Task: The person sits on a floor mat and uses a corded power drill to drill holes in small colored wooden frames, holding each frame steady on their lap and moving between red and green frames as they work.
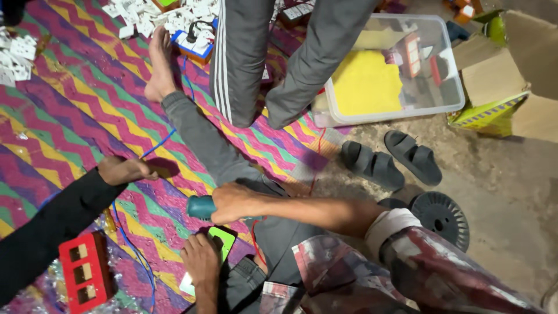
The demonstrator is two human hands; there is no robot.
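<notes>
1. Right hand (235, 203) closed round teal tool (200, 207), above the mat's (70, 116) near edge.
2. Left hand (200, 259) grips green phone (224, 239), fingers curled, by wearer's lap.
3. Another person's hand (125, 170) rests on mat nr blue wire (157, 145).

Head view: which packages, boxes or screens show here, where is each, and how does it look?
Phone: bottom centre, under the left hand, screen lit green.
Cardboard box: top right, brown, open flaps, yellow printed edge.
Plastic tub: upper right, clear, yellow sheet inside.
Red case: bottom left, three pale windows.
Right hand: grips a teal tool.
</notes>
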